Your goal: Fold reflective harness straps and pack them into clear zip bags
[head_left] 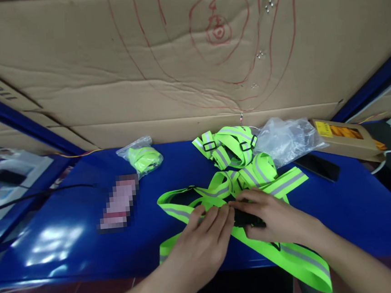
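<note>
A neon-yellow reflective strap (303,262) with a grey stripe lies in loops on the blue table, its near end hanging over the front edge. My left hand (208,236) is closed over the strap, its fingertips meeting those of my other hand. My right hand (273,215) is closed around a black piece (246,218) on the strap that looks like a buckle; fingers cover most of it. Just beyond my hands is a bundle of similar reflective straps (233,145) with black slider buckles.
A bagged strap (145,159) and a blurred-out pinkish phone-like object (120,203) lie to the left. Toward the right are a clear plastic bag (286,141), a black phone (318,167) and a cardboard box (347,140). Cardboard with red rings (173,52) stands behind the blue table (68,226).
</note>
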The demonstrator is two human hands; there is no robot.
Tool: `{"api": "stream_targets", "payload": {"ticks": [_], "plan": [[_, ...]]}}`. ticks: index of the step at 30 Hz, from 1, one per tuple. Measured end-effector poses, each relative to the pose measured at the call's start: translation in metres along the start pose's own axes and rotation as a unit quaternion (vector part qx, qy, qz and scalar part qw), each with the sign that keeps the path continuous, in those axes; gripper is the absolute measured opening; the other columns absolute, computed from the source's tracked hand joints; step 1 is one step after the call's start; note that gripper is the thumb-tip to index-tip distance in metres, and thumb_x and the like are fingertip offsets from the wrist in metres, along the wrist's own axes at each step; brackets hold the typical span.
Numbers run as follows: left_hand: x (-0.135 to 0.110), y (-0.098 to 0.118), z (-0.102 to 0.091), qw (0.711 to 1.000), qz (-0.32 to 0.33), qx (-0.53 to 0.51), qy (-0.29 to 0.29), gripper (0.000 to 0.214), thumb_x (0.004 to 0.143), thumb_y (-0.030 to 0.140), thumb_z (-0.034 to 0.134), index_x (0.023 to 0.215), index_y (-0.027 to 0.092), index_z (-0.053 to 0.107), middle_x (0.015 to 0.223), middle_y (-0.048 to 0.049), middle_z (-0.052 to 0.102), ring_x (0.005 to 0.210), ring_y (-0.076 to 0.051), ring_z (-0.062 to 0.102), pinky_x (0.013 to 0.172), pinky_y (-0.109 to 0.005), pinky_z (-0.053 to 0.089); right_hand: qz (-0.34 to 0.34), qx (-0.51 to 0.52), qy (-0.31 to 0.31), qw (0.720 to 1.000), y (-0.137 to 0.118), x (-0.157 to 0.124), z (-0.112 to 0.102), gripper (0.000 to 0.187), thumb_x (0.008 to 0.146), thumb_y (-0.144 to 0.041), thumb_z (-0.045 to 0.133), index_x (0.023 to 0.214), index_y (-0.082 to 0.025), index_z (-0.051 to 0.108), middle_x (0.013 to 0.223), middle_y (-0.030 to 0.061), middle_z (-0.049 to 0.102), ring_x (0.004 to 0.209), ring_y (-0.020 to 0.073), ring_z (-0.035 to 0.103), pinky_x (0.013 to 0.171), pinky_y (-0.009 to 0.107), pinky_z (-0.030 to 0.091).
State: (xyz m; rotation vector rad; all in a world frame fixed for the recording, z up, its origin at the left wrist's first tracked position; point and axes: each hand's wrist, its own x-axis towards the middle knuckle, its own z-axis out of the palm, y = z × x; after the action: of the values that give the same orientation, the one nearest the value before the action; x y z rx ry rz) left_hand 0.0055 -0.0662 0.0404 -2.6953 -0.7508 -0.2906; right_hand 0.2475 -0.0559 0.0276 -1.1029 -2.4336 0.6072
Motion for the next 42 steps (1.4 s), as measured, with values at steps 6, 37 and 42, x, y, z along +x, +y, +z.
{"api": "stream_targets", "payload": {"ticks": [6, 37, 42], "plan": [[0.009, 0.001, -0.001, 1.000, -0.020, -0.023, 0.000, 0.048, 0.099, 0.010, 0.035, 0.141, 0.006, 0.058, 0.138, -0.0171, 0.067, 0.119, -0.029, 0.064, 0.106, -0.047, 0.045, 0.048, 0.064, 0.023, 0.997, 0.004, 0.002, 0.010, 0.067, 0.084, -0.014, 0.065, 0.148, -0.018, 0.048, 0.147, 0.0152, 0.050, 0.132, 0.0274, 0.057, 0.108, 0.040, 0.052], [0.059, -0.093, -0.030, 0.602, -0.167, -0.781, -0.004, 0.062, 0.078, 0.046, 0.087, 0.128, 0.014, 0.067, 0.115, -0.0090, 0.072, 0.108, -0.026, 0.066, 0.098, -0.035, 0.049, 0.032, 0.555, 0.046, 0.830, -0.008, 0.071, -0.098, 0.050, 0.081, -0.031, 0.083, 0.127, -0.029, 0.063, 0.133, 0.0047, 0.064, 0.109, 0.0215, 0.068, 0.088, 0.033, 0.059], [0.076, -0.101, -0.020, 0.505, -0.117, -0.855, 0.003, 0.062, 0.077, 0.059, 0.085, 0.117, 0.012, 0.073, 0.083, -0.0010, 0.067, 0.074, -0.011, 0.060, 0.086, -0.026, 0.050, 0.011, 0.578, 0.077, 0.812, 0.001, 0.080, -0.098, 0.051, 0.080, -0.032, 0.084, 0.128, -0.028, 0.066, 0.133, 0.0044, 0.063, 0.108, 0.0194, 0.067, 0.093, 0.032, 0.056]]}}
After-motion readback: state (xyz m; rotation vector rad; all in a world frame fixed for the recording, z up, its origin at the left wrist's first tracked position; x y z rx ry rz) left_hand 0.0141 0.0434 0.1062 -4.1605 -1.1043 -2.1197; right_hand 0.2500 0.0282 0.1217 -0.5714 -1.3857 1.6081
